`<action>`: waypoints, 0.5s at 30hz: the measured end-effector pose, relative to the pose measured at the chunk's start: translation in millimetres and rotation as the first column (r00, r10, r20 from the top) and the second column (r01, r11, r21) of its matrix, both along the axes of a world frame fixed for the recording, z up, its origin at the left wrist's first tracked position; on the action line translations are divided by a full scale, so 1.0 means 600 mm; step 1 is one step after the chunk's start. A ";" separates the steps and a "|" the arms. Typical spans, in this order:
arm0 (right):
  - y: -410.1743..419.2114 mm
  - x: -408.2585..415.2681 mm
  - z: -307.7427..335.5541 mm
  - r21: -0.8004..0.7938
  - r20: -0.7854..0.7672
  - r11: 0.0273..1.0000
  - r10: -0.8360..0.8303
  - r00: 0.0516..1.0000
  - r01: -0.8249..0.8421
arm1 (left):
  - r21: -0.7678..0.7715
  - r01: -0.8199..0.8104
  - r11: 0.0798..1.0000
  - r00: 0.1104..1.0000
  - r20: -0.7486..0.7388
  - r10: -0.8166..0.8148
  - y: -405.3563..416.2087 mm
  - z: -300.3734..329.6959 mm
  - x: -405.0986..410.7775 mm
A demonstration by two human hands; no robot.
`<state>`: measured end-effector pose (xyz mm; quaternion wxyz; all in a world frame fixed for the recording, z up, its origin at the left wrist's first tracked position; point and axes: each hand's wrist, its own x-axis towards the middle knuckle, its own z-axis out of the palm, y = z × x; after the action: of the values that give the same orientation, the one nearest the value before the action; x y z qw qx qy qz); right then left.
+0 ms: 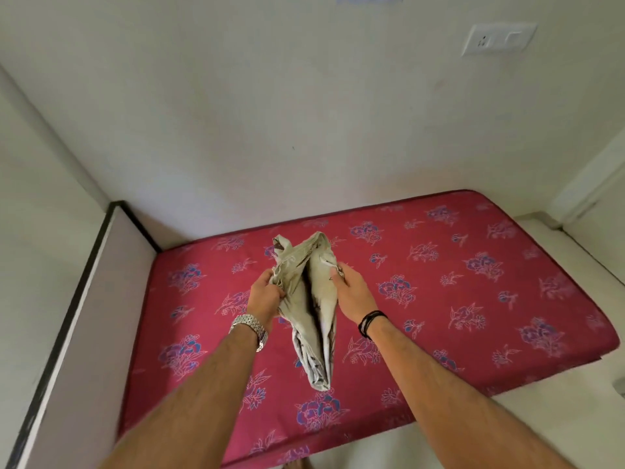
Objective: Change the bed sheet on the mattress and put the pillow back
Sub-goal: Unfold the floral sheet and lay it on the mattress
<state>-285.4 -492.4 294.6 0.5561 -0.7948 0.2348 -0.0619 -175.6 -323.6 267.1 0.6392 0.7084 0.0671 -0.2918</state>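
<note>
A bare mattress [439, 282] with a dark pink cover and purple flower print lies on the floor against the back wall. Above its middle I hold a folded beige bed sheet [313, 306], bunched and hanging down in long folds. My left hand [265, 294], with a metal watch on the wrist, grips the sheet's left edge. My right hand [353, 292], with black bands on the wrist, grips the right edge near the top. No pillow is in view.
A white wall with a socket plate [497, 40] rises behind the mattress. A pale panel with a black edge [64, 330] runs along the left side. Pale floor [541, 431] shows at the right and near side, with a door frame [581, 198] at far right.
</note>
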 end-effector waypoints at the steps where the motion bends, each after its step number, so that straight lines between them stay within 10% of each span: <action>1: -0.002 0.008 0.008 -0.058 0.006 0.998 -0.014 1.000 0.015 | 0.084 0.007 0.996 0.999 0.049 -0.012 0.000 0.005 0.011; 6: -0.044 0.044 0.031 -0.157 0.074 0.986 -0.049 0.996 0.060 | 0.722 -0.014 0.692 0.923 0.276 -0.269 -0.004 0.012 0.049; 11: -0.102 0.083 0.052 -0.289 0.043 0.936 0.222 0.974 -0.201 | 0.583 0.121 0.803 0.624 0.584 -0.519 -0.062 0.070 0.082; 15: -0.129 0.105 0.061 -0.285 0.056 0.911 0.325 0.944 -0.297 | 0.448 0.444 0.776 0.549 0.548 -0.631 -0.128 0.127 0.104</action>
<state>-222.6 -569.8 331.4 0.4555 -0.8867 0.0656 -0.0449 -113.3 -400.3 343.2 0.3988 0.8254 -0.3532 -0.1870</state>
